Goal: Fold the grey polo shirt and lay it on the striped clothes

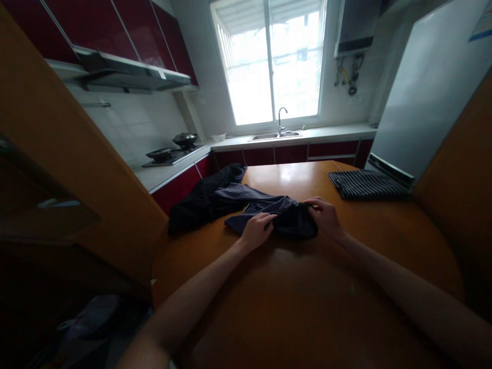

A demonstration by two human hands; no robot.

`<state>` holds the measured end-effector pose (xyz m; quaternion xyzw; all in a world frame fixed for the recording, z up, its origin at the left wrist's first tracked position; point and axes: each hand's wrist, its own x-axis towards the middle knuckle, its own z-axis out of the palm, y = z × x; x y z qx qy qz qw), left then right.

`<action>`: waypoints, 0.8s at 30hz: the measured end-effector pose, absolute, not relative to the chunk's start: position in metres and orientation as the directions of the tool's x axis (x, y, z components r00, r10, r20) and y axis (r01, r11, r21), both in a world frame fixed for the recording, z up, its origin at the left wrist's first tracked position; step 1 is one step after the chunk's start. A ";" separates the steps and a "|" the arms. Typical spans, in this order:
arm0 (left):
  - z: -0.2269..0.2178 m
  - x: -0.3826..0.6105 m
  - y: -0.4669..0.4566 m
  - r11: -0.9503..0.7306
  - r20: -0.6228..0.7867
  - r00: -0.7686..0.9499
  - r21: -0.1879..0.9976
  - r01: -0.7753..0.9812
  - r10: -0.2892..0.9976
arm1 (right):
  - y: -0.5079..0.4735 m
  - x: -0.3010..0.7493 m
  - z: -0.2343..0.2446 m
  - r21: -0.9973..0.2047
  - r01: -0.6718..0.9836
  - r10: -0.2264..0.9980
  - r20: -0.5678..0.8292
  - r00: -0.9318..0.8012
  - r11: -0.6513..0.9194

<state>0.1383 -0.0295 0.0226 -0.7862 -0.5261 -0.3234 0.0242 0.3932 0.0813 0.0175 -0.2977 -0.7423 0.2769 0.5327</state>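
A dark blue garment lies spread across the far left part of an orange wooden table, with one bunched end near the middle. My left hand rests on the near edge of that bunched end, fingers curled into the cloth. My right hand grips the same bunch from the right side, fingers closed on the fabric. Both forearms reach in from the bottom of the view.
A folded striped cloth lies at the table's far right. Beyond are a counter with a sink and tap, a stove with pans, red cabinets, a window and a grey fridge. Orange panels stand at both sides.
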 end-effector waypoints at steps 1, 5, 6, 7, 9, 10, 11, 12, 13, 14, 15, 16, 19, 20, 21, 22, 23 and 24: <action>0.022 0.137 -0.029 -0.450 0.557 0.227 0.304 0.840 0.799 | 0.079 0.393 0.018 -0.698 0.166 0.709 0.636 -0.304 0.697; 0.019 0.134 -0.027 -0.476 0.526 0.287 0.269 0.837 0.801 | 0.075 0.389 0.013 -0.567 0.197 0.576 0.634 -0.516 0.800; 0.017 0.134 -0.027 -0.480 0.497 0.313 0.253 0.840 0.809 | 0.076 0.389 0.011 -0.540 0.189 0.544 0.631 -0.553 0.820; 0.016 0.134 -0.026 -0.484 0.471 0.335 0.240 0.842 0.816 | 0.077 0.389 0.009 -0.517 0.179 0.513 0.630 -0.583 0.837; 0.015 0.136 -0.027 -0.490 0.442 0.359 0.226 0.842 0.822 | 0.079 0.389 0.007 -0.481 0.144 0.452 0.620 -0.641 0.865; 0.016 0.137 -0.028 -0.497 0.436 0.369 0.226 0.838 0.821 | 0.079 0.390 0.007 -0.470 0.122 0.420 0.607 -0.674 0.874; 0.017 0.138 -0.030 -0.514 0.424 0.390 0.231 0.826 0.818 | 0.078 0.391 0.007 -0.465 0.098 0.390 0.589 -0.708 0.880; 0.019 0.138 -0.031 -0.541 0.402 0.425 0.239 0.806 0.811 | 0.077 0.392 0.009 -0.469 0.072 0.359 0.561 -0.746 0.881; 0.022 0.138 -0.033 -0.573 0.372 0.468 0.251 0.780 0.801 | 0.075 0.393 0.010 -0.484 0.047 0.333 0.525 -0.784 0.874; 0.025 0.138 -0.035 -0.599 0.342 0.506 0.265 0.756 0.791 | 0.073 0.394 0.012 -0.514 0.027 0.316 0.484 -0.816 0.857; 0.029 0.137 -0.036 -0.611 0.322 0.527 0.279 0.741 0.786 | 0.072 0.394 0.014 -0.553 0.018 0.315 0.447 -0.838 0.833; 0.032 0.134 -0.036 -0.606 0.320 0.521 0.290 0.741 0.791 | 0.071 0.394 0.016 -0.595 0.021 0.330 0.415 -0.848 0.803; 0.039 0.119 -0.029 -0.505 0.423 0.354 0.329 0.798 0.834 | 0.077 0.397 0.018 -0.671 0.126 0.484 0.380 -0.788 0.731; 0.041 0.110 -0.026 -0.466 0.456 0.288 0.345 0.815 0.842 | 0.081 0.400 0.018 -0.667 0.194 0.546 0.371 -0.751 0.719; 0.042 0.101 -0.022 -0.427 0.478 0.231 0.357 0.831 0.848 | 0.086 0.403 0.019 -0.652 0.271 0.598 0.348 -0.722 0.708; 0.044 0.090 -0.019 -0.386 0.482 0.184 0.364 0.847 0.857 | 0.092 0.408 0.019 -0.631 0.346 0.633 0.307 -0.711 0.695; 0.045 0.078 -0.016 -0.337 0.469 0.141 0.366 0.867 0.872 | 0.097 0.414 0.020 -0.608 0.407 0.648 0.243 -0.722 0.681; 0.046 0.065 -0.014 -0.273 0.441 0.091 0.367 0.889 0.893 | 0.101 0.420 0.022 -0.595 0.445 0.640 0.159 -0.752 0.670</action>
